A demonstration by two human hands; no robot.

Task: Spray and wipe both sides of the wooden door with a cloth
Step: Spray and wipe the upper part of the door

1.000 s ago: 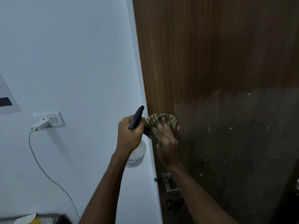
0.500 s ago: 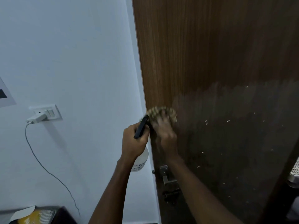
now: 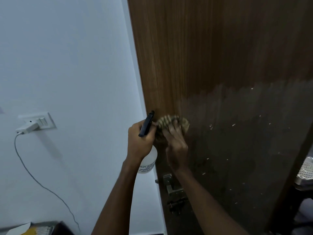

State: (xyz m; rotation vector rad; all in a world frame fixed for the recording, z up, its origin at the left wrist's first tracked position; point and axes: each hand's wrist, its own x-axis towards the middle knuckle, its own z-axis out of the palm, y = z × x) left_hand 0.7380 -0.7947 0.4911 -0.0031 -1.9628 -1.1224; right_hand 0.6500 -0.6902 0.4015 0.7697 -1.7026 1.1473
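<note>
Right hand (image 3: 177, 148) presses cloth (image 3: 171, 123) on door (image 3: 220, 65) at frame centre; left hand (image 3: 139, 139), clamped round spray bottle (image 3: 148, 160), apparently crowds it, risking collision

Tall brown wooden door (image 3: 211, 56): vertical grain, smooth satin face; lower part darker and dull, flecked with pale specks. Striped beige woven cloth (image 3: 171, 123): soft, ribbed, bunched against the door near its left edge. Translucent white plastic spray bottle (image 3: 149, 162) with matt black plastic trigger head (image 3: 147, 123), just left of the door edge. Brushed grey metal door handle (image 3: 171, 185), low on the door. White painted wall (image 3: 67, 65), left of the door: matt, smooth. White perforated plastic basket (image 3: 305, 172), right of the door.
</note>
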